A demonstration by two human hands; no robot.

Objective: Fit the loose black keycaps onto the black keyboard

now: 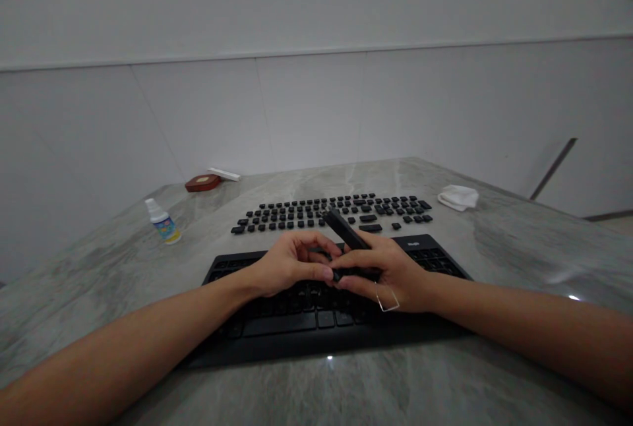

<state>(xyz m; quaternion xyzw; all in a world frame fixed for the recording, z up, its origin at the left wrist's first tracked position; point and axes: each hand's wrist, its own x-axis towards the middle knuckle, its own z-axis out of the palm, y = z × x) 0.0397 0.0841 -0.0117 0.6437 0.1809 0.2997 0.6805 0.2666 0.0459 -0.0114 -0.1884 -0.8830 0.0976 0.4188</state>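
A black keyboard lies flat on the table below both hands. My right hand is closed around a black, stick-shaped keycap puller. One end of this tool points up and away, and a thin wire loop sticks out below the hand. Fingertips of my left hand meet those of the right over the keyboard, pinching a small black piece that looks like a keycap. Fingers partly hide this piece. Behind the keyboard, loose black keycaps are laid out in rows.
A white-capped spray bottle stands at the left. Farther back are a brown case and a flat white strip. A crumpled white cloth lies at the right. A pale wall rises behind the marbled table.
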